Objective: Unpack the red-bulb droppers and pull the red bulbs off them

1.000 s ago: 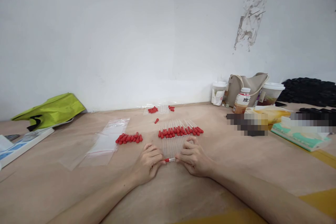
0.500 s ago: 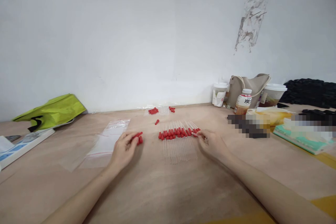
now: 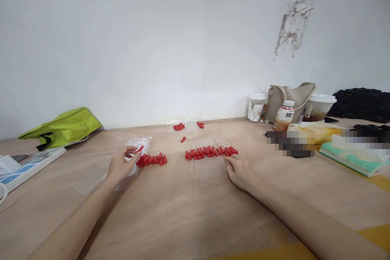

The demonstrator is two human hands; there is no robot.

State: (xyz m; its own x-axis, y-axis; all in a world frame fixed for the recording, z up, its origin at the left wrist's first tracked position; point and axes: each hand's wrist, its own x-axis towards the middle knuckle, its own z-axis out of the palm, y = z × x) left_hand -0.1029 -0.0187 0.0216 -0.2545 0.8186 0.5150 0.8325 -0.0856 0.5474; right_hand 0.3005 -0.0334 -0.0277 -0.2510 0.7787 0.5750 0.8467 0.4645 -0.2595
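Observation:
My left hand (image 3: 123, 164) pinches a red rubber dropper bulb (image 3: 140, 148) between thumb and fingertips, above the left end of a pile of red bulbs (image 3: 154, 159). Toward the right, my right hand (image 3: 242, 172) is closed, its fingertips at the upper end of the rightmost loose glass tubes; it appears to grip one. These thin, clear glass tubes (image 3: 207, 174) lie side by side, pointing toward me. Just beyond them is a row of droppers with red bulbs (image 3: 209, 152), their glass stems pointing to the wall. A single red bulb (image 3: 183, 139) lies farther back.
Plastic bags with red bulbs (image 3: 179, 126) lie by the wall. Under my left hand are clear zip bags (image 3: 146, 142). At left are a green bag (image 3: 65, 128) and a power strip (image 3: 36, 166). A bottle (image 3: 284, 118), cups (image 3: 256, 107) and a tissue pack (image 3: 350, 156) stand right.
My left hand has moved left and away from the right end of the bulb pile, uncovering it. The dropper in my right hand now lies at the row's right end; that hand moved slightly nearer me.

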